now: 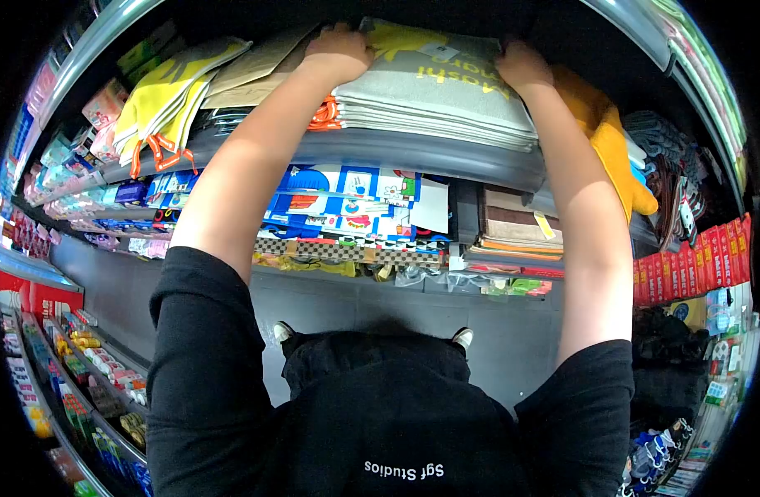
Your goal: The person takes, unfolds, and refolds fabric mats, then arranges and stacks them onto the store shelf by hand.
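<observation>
A stack of grey, towel-like cloths [434,91] with yellow lettering lies on the upper shelf, its pale folded edges facing me. My left hand [340,54] is closed at the stack's far left corner, fingers bent over the edge. At the far right side, my right hand [525,66] grips the stack with its fingers curled; their tips are partly hidden. Orange loops [325,114] stick out at the stack's left front. Brown cardboard-like sheets [256,70] lie beside my left hand, and an orange-yellow cloth [595,116] lies beyond my right wrist.
Yellow cloths with orange loops [169,99] lie at the left of the shelf. Below are blue-and-white printed packs [347,203] and folded brown cloths [517,224]. Red packets [699,265] hang at the right. Grey floor [504,340] lies below, with stocked shelves [106,364] at the left.
</observation>
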The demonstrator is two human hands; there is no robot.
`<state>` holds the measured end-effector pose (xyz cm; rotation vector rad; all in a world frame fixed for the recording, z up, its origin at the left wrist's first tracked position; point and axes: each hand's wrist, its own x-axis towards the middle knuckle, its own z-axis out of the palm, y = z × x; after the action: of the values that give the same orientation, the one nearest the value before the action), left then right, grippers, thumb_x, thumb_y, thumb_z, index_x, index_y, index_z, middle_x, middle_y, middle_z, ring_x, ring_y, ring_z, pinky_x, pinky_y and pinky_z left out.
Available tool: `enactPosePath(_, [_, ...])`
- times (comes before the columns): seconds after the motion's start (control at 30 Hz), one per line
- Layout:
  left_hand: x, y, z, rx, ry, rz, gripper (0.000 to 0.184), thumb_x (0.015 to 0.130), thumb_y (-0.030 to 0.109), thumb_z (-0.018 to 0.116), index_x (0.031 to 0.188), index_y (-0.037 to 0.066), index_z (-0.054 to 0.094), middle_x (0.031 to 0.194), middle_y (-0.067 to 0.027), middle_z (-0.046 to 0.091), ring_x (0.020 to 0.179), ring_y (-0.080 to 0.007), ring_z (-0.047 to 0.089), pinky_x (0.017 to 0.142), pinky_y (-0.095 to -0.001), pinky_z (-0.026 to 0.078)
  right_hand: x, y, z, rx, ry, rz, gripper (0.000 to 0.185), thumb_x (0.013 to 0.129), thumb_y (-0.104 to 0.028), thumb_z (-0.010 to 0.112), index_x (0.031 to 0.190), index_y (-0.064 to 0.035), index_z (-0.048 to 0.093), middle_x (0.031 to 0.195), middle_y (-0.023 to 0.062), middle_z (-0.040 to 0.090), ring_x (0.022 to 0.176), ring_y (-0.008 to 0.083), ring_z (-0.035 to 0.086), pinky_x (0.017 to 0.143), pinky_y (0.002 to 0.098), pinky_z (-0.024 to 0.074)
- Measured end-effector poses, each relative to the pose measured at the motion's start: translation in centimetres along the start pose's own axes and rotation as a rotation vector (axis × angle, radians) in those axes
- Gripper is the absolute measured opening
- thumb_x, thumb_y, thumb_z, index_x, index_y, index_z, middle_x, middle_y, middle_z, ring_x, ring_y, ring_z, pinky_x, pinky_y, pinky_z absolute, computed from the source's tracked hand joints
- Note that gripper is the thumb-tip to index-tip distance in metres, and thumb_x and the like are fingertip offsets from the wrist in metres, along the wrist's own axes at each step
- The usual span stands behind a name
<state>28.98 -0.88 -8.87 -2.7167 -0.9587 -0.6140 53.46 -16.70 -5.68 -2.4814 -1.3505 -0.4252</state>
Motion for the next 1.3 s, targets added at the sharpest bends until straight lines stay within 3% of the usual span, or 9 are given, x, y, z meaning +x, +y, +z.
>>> enactPosePath(0.17, [-0.7, 4.3, -3.3, -0.297, -0.187, 0.122, 0.051, 0.088, 0.044, 0.037, 0.123, 0.008, 0.049, 0.124, -0.0182, 0.048, 0.116, -0.0351, 0.043, 0.096, -0.0407, 0.036, -2.4, -4.6, -0.5, 0.158, -0.052, -0.364, 0.055, 0.086, -0.043, 0.043, 0.129, -0.0096, 0.043, 0.131, 0.0171, 0.043, 0.123, 0.0319, 0.038, 0.102, 0.0368, 0.03])
enactPosePath(0.27, [-0.5, 5.4, -1.6, -0.383, -0.453, 0.161, 0.065, 0.088, 0.054, 0.031, 0.135, 0.009, 0.033, 0.138, -0.0152, 0.033, 0.128, -0.0292, 0.031, 0.106, -0.0366, 0.021, -3.7, -5.6, 1.2, 0.179, -0.25, -0.294, 0.065, 0.086, -0.052, 0.035, 0.135, -0.0111, 0.033, 0.138, 0.0154, 0.034, 0.129, 0.0298, 0.029, 0.105, 0.0347, 0.024])
enactPosePath(0.37, [-1.8, 6.4, -1.7, -0.334, -0.24, 0.088, 0.068, 0.088, 0.055, 0.029, 0.135, 0.005, 0.031, 0.139, -0.0162, 0.031, 0.13, -0.0279, 0.028, 0.108, -0.0355, 0.018, -2.8, -5.4, 2.4, 0.146, -0.246, -0.337, 0.071, 0.084, -0.058, 0.03, 0.136, -0.0097, 0.031, 0.139, 0.0164, 0.033, 0.129, 0.029, 0.03, 0.105, 0.0347, 0.0242])
enactPosePath(0.5, [-1.9, 6.5, -3.3, -0.216, -0.309, -0.011, 0.064, 0.088, 0.053, 0.029, 0.125, 0.003, 0.045, 0.127, -0.0187, 0.046, 0.118, -0.0305, 0.044, 0.098, -0.0368, 0.035, -3.0, -6.1, 0.2, 0.094, -0.361, -0.283, 0.075, 0.083, -0.06, 0.03, 0.136, -0.0068, 0.031, 0.138, 0.0181, 0.033, 0.128, 0.0293, 0.032, 0.103, 0.0347, 0.0266])
enactPosePath(0.67, [-5.4, 4.3, -8.0, -0.12, -0.278, -0.028, 0.046, 0.086, 0.043, 0.041, 0.101, 0.005, 0.061, 0.1, -0.0166, 0.061, 0.093, -0.0331, 0.058, 0.08, -0.0402, 0.046, -5.0, -6.5, -3.8, 0.024, -0.386, -0.082, 0.074, 0.084, -0.063, 0.028, 0.112, -0.0017, 0.058, 0.115, 0.0218, 0.055, 0.108, 0.035, 0.052, 0.091, 0.0387, 0.0398])
enactPosePath(0.83, [-12.9, 0.3, -12.2, -0.384, -0.023, -0.001, 0.03, 0.084, 0.029, 0.054, 0.094, 0.002, 0.063, 0.083, -0.0117, 0.065, 0.077, -0.0255, 0.063, 0.071, -0.0327, 0.048, -8.6, -7.7, -6.6, 0.079, -0.113, -0.231, 0.048, 0.085, -0.047, 0.044, 0.094, -0.0053, 0.065, 0.093, 0.0191, 0.063, 0.09, 0.0343, 0.06, 0.079, 0.0411, 0.0465])
enactPosePath(0.93, [-17.2, -2.0, -12.4, -0.761, -0.037, -0.083, 0.023, 0.083, 0.018, 0.059, 0.093, -0.002, 0.062, 0.075, -0.0052, 0.063, 0.069, -0.008, 0.056, 0.065, -0.0238, 0.045, -9.4, -10.7, -6.8, 0.216, 0.066, -0.454, 0.032, 0.083, -0.035, 0.052, 0.088, -0.0063, 0.066, 0.086, 0.0177, 0.063, 0.083, 0.0328, 0.06, 0.073, 0.0406, 0.0474])
enactPosePath(1.03, [-20.7, -3.5, -13.7, -0.805, -0.027, -0.306, 0.02, 0.082, 0.014, 0.057, 0.093, -0.003, 0.062, 0.077, -0.0033, 0.063, 0.071, -0.0074, 0.056, 0.065, -0.0224, 0.046, -9.2, -15.6, -6.0, 0.387, 0.202, -0.722, 0.023, 0.081, -0.027, 0.056, 0.084, -0.0062, 0.066, 0.084, 0.0157, 0.063, 0.081, 0.0325, 0.06, 0.072, 0.0403, 0.0473])
enactPosePath(1.3, [-26.7, -8.3, -14.4, -0.909, 0.156, -0.461, 0.019, 0.082, 0.013, 0.055, 0.089, -0.004, 0.061, 0.077, -0.006, 0.063, 0.066, -0.0092, 0.057, 0.062, -0.0222, 0.046, -10.0, -32.5, -5.6, 0.513, 0.308, -1.127, 0.022, 0.077, -0.025, 0.059, 0.087, -0.0067, 0.065, 0.085, 0.0102, 0.062, 0.087, 0.0267, 0.059, 0.075, 0.0385, 0.0482])
